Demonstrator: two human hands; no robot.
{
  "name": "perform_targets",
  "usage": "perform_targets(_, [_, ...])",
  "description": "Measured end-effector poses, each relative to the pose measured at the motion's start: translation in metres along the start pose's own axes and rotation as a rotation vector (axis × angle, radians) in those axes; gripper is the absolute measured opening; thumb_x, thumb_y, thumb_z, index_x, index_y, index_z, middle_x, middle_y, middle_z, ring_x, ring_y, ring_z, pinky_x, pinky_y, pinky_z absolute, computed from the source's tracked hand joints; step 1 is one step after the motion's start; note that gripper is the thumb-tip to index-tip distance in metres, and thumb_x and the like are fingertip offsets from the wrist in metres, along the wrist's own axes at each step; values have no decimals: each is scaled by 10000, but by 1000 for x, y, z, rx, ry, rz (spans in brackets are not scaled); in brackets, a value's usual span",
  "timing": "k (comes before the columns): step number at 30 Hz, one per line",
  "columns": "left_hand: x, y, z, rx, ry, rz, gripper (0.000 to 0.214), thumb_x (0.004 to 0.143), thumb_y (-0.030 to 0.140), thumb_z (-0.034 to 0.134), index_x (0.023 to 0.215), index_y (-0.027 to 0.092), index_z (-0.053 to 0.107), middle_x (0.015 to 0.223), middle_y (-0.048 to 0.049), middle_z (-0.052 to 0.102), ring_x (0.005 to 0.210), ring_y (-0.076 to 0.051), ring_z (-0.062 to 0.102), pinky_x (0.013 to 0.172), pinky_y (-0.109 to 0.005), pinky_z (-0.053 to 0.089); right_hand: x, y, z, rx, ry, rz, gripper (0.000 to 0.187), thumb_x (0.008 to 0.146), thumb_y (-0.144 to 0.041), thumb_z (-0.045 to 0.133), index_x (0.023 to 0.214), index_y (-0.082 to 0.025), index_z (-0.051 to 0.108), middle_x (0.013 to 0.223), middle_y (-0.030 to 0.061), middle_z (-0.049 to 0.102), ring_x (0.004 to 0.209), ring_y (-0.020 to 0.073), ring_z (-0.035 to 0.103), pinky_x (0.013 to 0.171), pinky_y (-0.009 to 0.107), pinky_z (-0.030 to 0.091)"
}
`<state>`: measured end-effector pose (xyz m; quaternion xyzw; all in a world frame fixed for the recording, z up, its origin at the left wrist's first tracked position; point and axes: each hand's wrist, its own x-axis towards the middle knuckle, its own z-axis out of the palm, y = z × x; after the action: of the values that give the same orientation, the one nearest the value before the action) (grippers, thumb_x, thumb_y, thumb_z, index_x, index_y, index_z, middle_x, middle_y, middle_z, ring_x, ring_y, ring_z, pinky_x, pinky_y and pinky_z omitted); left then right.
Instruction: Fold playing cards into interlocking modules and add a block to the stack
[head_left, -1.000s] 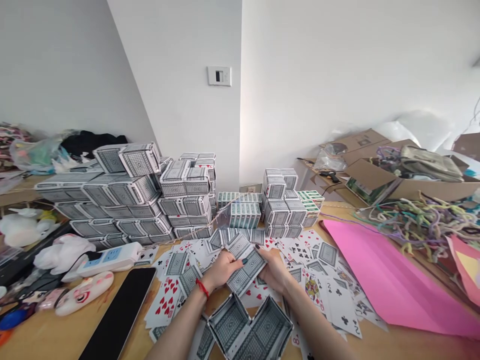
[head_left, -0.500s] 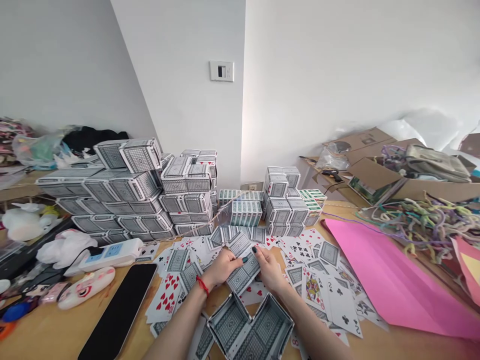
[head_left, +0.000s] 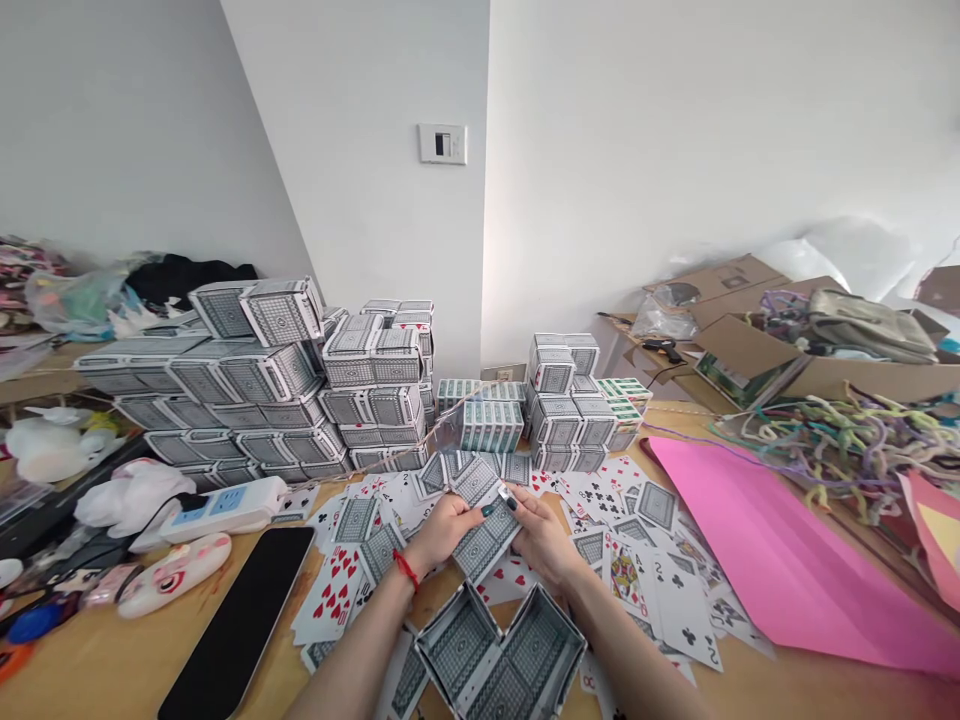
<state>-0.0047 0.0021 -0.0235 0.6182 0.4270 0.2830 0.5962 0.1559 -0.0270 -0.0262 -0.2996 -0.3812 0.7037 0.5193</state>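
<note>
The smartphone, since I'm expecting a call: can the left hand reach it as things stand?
Probably yes: the smartphone lies uncovered on the table, with mostly flat playing cards between it and the left hand. That hand holds grey-backed cards, though, so it would likely need to let go first.

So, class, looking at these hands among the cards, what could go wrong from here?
The card piece held by the left hand and right hand might crease or slip. The open card box close by could get nudged. Loose cards spread around the hands may be swept aside.
</note>
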Motion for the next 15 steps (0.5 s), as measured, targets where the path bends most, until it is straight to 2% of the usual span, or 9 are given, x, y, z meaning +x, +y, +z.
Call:
perform_targets(5, [0,0,0,18,3,71,457,698,463,568,439,184,315,439,77,238,421,-52,193,415,-225,134,3,2,-5,57,49,30,255,676,-373,664,863,-204,625,767,42,641,759,201,595,651,298,466])
perform_targets(8, [0,2,-1,-70,88,109,416,689,443,595,462,171,377,442,75,290,419,-56,269,414,-204,207,5,4,-11,57,83,41,224,682,-392,660,782,-203,594,709,18,611,690,169,584,621,278,468])
perform_targets(10, [1,3,-1,-142,220,122,298,693,417,603,591,157,502,472,66,382,438,-73,373,433,-197,294,5,4,-15,47,99,58,237,686,-408,657,747,-196,571,662,-1,577,625,141,564,593,265,468])
perform_targets(11, [1,4,-1,-168,286,123,256,698,406,602,718,156,552,519,55,447,453,-84,424,446,-200,337,5,4,-16,36,100,69,247,688,-414,655,742,-191,563,645,-9,560,595,126,552,578,257,468])
perform_targets(13, [1,6,0,-182,373,101,359,709,406,590,981,176,542,656,20,553,455,-97,485,448,-219,396,5,4,-17,2,89,89,260,690,-412,654,775,-186,559,656,-17,545,577,109,541,568,252,473])
perform_targets(15, [0,7,0,-150,409,89,455,714,416,581,1100,188,503,789,-24,603,436,-97,499,431,-235,426,4,4,-17,-48,78,99,310,653,-375,695,860,-198,548,735,-15,559,612,112,557,576,261,488])
